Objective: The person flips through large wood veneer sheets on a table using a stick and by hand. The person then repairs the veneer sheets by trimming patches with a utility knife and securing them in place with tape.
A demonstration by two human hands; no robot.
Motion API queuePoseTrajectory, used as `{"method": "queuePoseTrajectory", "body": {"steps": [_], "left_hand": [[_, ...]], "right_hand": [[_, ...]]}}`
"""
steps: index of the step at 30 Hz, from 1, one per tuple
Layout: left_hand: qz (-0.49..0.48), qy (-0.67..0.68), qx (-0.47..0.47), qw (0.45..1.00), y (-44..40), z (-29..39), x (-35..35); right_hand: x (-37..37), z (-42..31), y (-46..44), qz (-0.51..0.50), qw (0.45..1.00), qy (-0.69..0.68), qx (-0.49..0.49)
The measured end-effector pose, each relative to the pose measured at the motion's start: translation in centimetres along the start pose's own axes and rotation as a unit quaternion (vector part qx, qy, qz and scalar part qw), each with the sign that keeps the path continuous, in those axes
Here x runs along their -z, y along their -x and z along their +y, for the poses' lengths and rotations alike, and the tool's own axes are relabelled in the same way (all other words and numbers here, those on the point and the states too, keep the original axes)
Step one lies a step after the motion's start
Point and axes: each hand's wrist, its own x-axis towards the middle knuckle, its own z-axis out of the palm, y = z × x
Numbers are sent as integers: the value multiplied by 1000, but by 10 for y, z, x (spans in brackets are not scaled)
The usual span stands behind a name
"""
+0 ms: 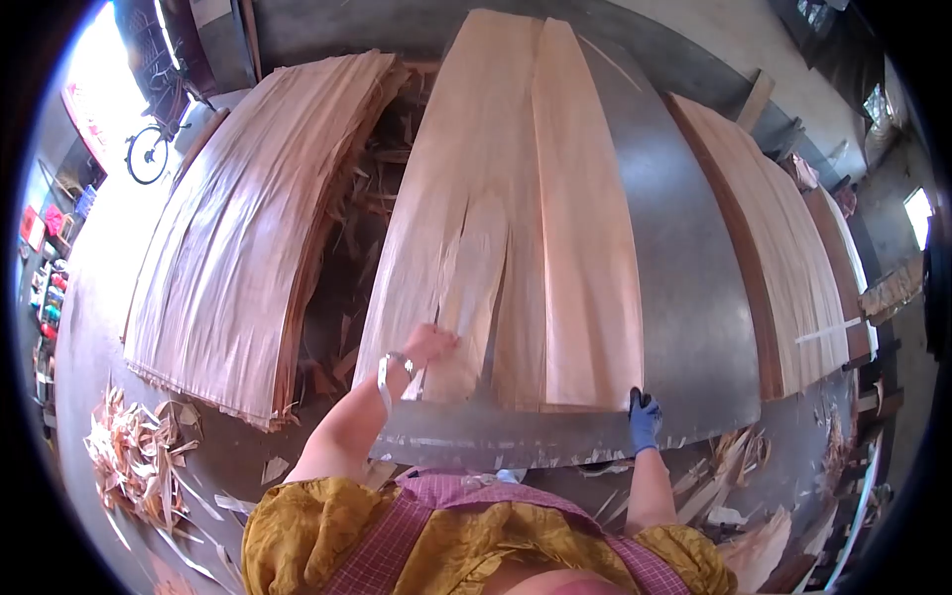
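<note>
Long thin wood veneer sheets [585,248] lie on a smooth grey table [684,258] in front of me. My left hand [431,344], bare and with a bracelet at the wrist, is over the near left part of the veneer, beside a split; its fingers are bent, and what they hold, if anything, is too small to tell. At the near right corner of the sheet is my right hand [645,418], in a blue glove with dark fingertips, closed on the veneer edge. A white strip [385,382] hangs by my left wrist.
A tall veneer stack [248,228] stands to the left, another [773,238] to the right. Torn veneer scraps [139,456] lie on the floor at the left, with more scraps [739,461] at the near right. A bicycle wheel [149,154] shows at the far left.
</note>
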Motion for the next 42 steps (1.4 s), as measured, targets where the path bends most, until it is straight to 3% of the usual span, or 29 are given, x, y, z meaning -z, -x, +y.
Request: {"method": "queuePoseTrajectory", "body": {"steps": [2, 3, 6, 12, 16, 17, 19, 20, 23, 25, 28, 33, 36, 37, 40, 42], "left_hand": [[-30, 5, 15, 999, 12, -16, -10], [-32, 17, 25, 999, 8, -31, -21], [-61, -3, 36, 997, -5, -50, -36], [52, -106, 22, 993, -1, -19, -56], [53, -119, 48, 990, -5, -35, -57], [20, -104, -11, 994, -14, -50, -54], [-8, -110, -100, 989, -47, -91, -48], [3, -91, -92, 992, -46, -90, -52], [49, 60, 17, 997, -11, -45, -67], [70, 42, 17, 997, -11, -43, -71], [58, 60, 29, 996, -11, -43, -70], [107, -3, 21, 994, -29, -61, -70], [153, -83, 20, 984, -15, -47, -76], [168, -108, 23, 980, -13, -48, -77], [146, -235, 48, 960, -35, -41, -76], [142, -85, 63, 984, -46, -78, -64]], "right_hand": [[5, 6, 11, 39, 999, 23, 22], [23, 5, 16, -29, 999, 9, -16], [31, 18, 9, -17, 999, 5, -26], [30, 21, -25, -25, 999, -26, -1], [20, 32, -19, -76, 997, -29, -18], [8, 44, -22, -64, 991, -111, -47], [11, 60, -2, 25, 997, -68, -14], [15, 67, 10, 71, 996, -47, 4], [25, 112, 65, -66, 997, 26, -12], [25, 123, 81, -102, 994, 26, -27], [42, 83, 91, -111, 993, -24, -30], [6, 54, 56, -36, 996, -72, 48], [-22, 74, 30, -148, 944, -294, -31], [26, 46, 34, -218, 883, -398, -122], [76, 43, 24, -215, 829, -488, -169], [85, 70, 3, -223, 821, -492, -185]]}}
